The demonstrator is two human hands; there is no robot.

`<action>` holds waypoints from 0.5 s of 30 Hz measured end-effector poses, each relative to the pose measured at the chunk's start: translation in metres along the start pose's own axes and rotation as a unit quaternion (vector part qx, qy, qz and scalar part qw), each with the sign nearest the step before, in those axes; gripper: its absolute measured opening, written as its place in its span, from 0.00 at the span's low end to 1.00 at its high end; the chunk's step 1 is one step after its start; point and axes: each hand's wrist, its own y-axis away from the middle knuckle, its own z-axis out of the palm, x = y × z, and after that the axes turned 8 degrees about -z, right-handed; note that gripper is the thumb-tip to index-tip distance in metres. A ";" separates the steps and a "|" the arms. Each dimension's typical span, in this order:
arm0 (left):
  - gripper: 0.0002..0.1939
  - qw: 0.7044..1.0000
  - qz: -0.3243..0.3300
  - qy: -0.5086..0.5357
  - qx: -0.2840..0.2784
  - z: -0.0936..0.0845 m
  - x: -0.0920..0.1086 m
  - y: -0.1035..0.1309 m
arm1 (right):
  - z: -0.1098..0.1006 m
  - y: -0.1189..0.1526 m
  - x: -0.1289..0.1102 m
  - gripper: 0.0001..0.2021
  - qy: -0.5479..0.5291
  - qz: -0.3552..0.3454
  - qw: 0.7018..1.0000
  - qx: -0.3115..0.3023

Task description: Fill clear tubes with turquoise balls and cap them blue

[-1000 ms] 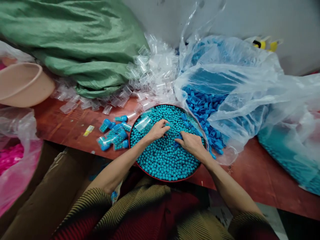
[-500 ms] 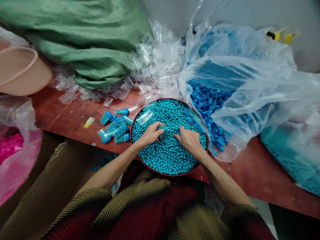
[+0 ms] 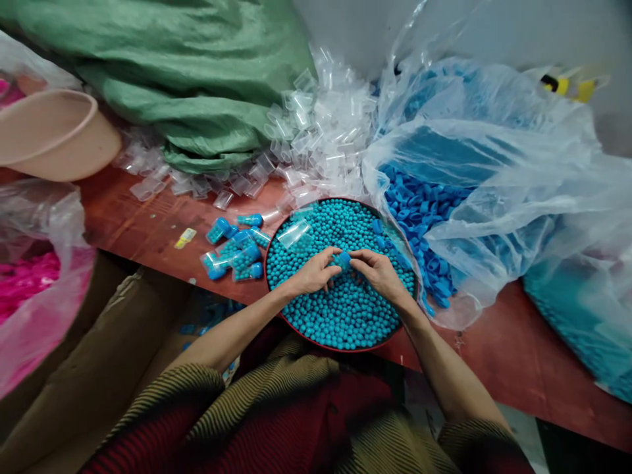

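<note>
Over a round red-rimmed tray full of turquoise beads, my two hands meet. My left hand is closed around a small clear container, mostly hidden by the fingers. At its mouth is a blue cap, which the thumb and fingertips of my right hand pinch. An empty clear container lies on the beads at the tray's upper left. A few loose blue caps rest inside the tray's right edge.
Filled, capped containers lie left of the tray. Behind it are piled clear containers and a green sack. A plastic bag of blue caps stands at right, near a bag of beads. A pink tub sits far left.
My hands have come together, and my right hand now has the blue cap against the container in my left. The whole view has shifted slightly.
</note>
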 end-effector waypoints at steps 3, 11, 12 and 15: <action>0.24 1.000 0.006 0.029 0.009 0.003 -0.002 0.001 | 0.003 0.003 0.000 0.13 0.023 -0.009 0.999 0.025; 0.29 0.998 0.020 0.049 0.040 0.009 0.000 0.001 | 0.003 0.010 0.001 0.13 0.113 -0.122 0.985 0.044; 0.28 0.998 0.021 0.050 0.042 0.010 0.000 0.002 | 0.003 0.010 0.002 0.13 0.111 -0.118 0.986 0.045; 0.25 0.995 0.018 0.071 0.067 0.013 0.002 0.002 | 0.008 0.012 0.004 0.13 0.145 -0.144 0.977 0.057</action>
